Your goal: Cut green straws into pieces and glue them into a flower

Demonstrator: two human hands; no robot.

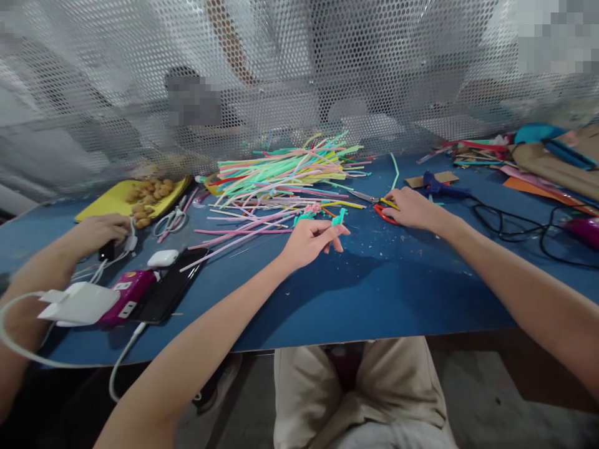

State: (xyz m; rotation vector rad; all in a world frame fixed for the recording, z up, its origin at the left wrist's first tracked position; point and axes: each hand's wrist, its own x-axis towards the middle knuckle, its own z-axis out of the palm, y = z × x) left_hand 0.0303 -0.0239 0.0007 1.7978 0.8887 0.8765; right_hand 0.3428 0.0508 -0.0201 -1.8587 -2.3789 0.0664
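Observation:
My left hand point(311, 242) is above the middle of the blue table, its thumb and fingers pinching a small teal piece point(339, 217), apparently of the same straw-like strip material. To the right, my right hand point(414, 209) has its fingers curled over the red and yellow handles of the scissors point(384, 211), whose blades point left on the table. Small teal and pink cut pieces point(312, 211) lie just behind my left hand. Beyond them is a big heap of thin pastel strips point(290, 165), with longer pink and lilac ones fanning out to the left.
A blue glue gun point(442, 186) lies right, its black cable trailing. At left, another person's hand point(105, 234) is on cables near a yellow tray point(105, 202) of round brown items. A phone point(171, 287) and purple power strip point(128, 296) sit closer. Perforated metal mesh point(281, 75) stands behind.

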